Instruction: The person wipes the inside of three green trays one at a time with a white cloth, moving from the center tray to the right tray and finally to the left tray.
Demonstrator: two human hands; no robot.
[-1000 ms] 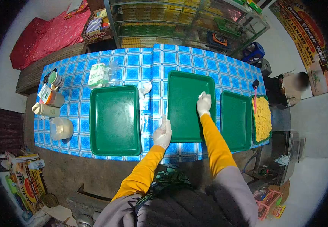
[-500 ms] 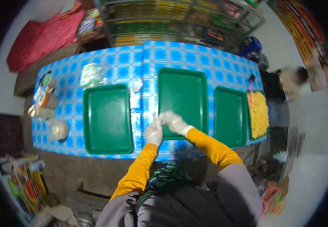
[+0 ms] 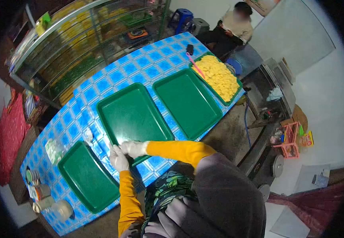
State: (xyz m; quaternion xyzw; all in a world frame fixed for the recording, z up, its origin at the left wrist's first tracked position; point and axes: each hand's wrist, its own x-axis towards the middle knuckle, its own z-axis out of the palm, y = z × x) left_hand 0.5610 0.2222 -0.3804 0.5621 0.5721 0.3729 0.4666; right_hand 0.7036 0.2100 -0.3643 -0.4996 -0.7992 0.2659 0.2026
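Observation:
My left hand [image 3: 119,159] and my right hand [image 3: 134,149], both in thin white gloves, meet at the fingertips over the near left corner of the middle green tray [image 3: 134,113]. The fingers of both are closed and pressed together; what they pinch, if anything, is too small to make out. No food lies on this tray. To the left sits another bare green tray [image 3: 88,178], and a third green tray [image 3: 187,103] lies to the right. Beyond it, a green tray holds a heap of yellow food pieces [image 3: 217,77] with a pink-handled utensil [image 3: 195,65] resting on it.
A blue checked cloth covers the table [image 3: 144,71]. Jars and bottles [image 3: 41,194], a clear round container [image 3: 62,209] and a plastic-wrapped pack [image 3: 54,151] stand at the left end. Behind is a glass display case [image 3: 88,43]. A person [image 3: 231,29] sits past the far right end.
The view has swung to the right, bringing the seated person and the right side of the room into fuller sight. My hands stay together at the middle tray's near left corner.

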